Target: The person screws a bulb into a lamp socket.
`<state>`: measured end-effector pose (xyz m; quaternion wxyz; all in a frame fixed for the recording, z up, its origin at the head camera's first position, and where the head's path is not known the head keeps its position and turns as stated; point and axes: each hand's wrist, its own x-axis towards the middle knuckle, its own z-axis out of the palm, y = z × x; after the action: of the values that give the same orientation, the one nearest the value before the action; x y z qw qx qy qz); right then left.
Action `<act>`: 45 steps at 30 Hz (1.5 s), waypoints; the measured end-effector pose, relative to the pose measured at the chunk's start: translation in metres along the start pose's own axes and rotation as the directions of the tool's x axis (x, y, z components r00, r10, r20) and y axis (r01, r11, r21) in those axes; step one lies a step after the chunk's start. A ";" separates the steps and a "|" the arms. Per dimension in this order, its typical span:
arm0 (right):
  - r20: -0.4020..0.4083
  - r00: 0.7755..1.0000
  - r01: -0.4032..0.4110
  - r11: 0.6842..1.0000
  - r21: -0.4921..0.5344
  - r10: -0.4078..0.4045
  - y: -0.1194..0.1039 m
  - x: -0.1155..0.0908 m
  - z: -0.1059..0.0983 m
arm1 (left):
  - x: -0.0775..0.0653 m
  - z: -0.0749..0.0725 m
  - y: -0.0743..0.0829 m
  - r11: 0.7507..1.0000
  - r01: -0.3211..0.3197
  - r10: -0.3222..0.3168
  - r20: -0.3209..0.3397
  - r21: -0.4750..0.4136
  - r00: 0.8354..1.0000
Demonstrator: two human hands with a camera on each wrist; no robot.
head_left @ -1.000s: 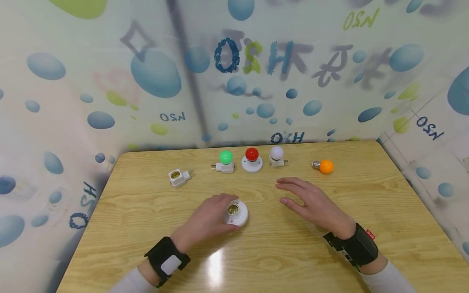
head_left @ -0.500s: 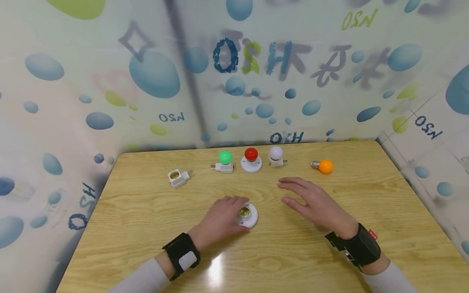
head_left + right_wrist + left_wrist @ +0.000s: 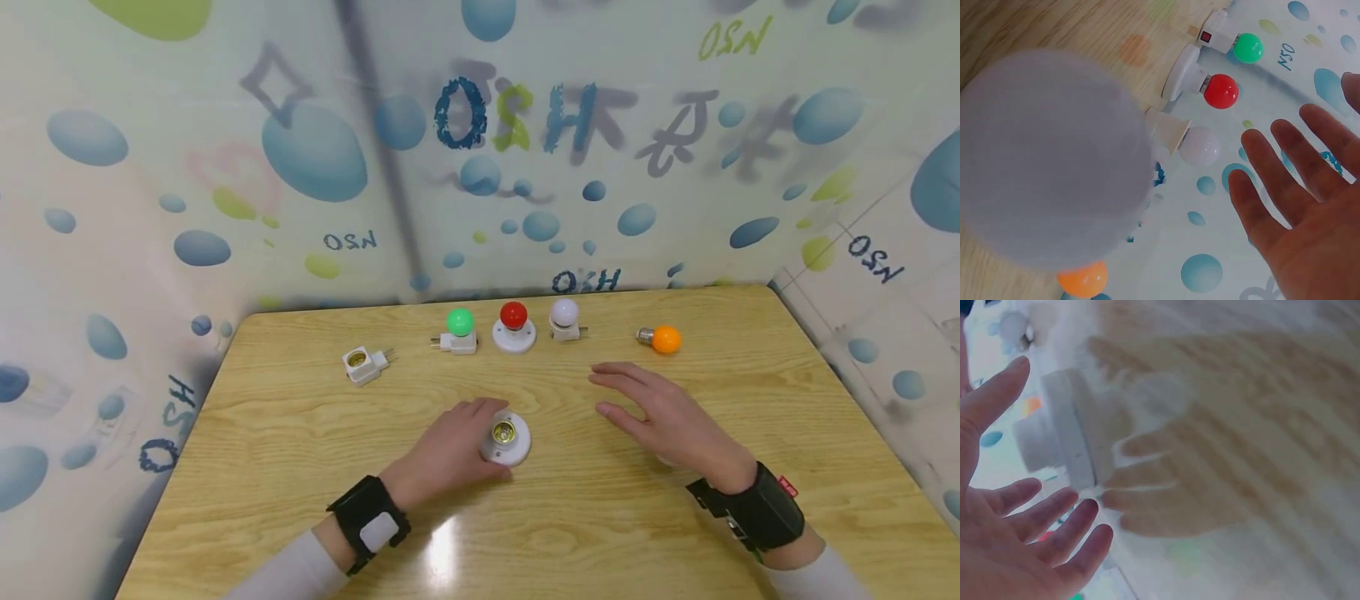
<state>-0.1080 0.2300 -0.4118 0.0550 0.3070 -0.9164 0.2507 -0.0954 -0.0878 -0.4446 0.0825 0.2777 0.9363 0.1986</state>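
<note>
A round white lamp holder (image 3: 516, 454) with a brass-coloured socket lies on the table. My left hand (image 3: 453, 450) is around its left side, fingers extended. In the left wrist view, the thumb (image 3: 999, 394) stands apart from the holder (image 3: 1072, 431), while the fingertips are close to its rim; contact is hard to tell. My right hand (image 3: 671, 421) hovers to the right with spread fingers and holds nothing. A large white globe, apparently a bulb (image 3: 1054, 156), looms close to the right wrist camera; in the head view my hand mostly hides it.
Along the back stand a green bulb (image 3: 461, 322) in a plug-in holder, a red bulb (image 3: 513, 315) on a round base and a white bulb (image 3: 564, 312) in a plug-in holder. An orange bulb (image 3: 666, 339) lies right. A bulbless plug-in holder (image 3: 363, 367) is left.
The left hand and the round lamp holder have shifted right across the table, mostly in the earlier half second. My right hand has drifted right, and a white edge now shows beneath it.
</note>
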 end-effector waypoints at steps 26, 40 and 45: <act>0.137 0.961 -0.231 0.969 -0.088 0.241 0.040 -0.069 -0.019 | -0.017 -0.016 -0.024 0.992 0.086 -0.095 -0.096 -0.094 0.991; 0.114 0.965 -0.228 0.970 -0.085 0.237 0.043 -0.085 0.001 | -0.025 -0.020 -0.034 0.986 0.112 -0.128 -0.125 -0.122 0.984; 0.070 0.979 -0.181 0.977 -0.115 0.190 0.045 -0.085 0.007 | -0.025 -0.020 -0.036 0.987 0.110 -0.125 -0.126 -0.117 0.984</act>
<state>-0.0655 0.3032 -0.4587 0.0108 0.2265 -0.9548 0.1924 -0.0973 -0.1358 -0.4406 0.0467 0.2030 0.9421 0.2627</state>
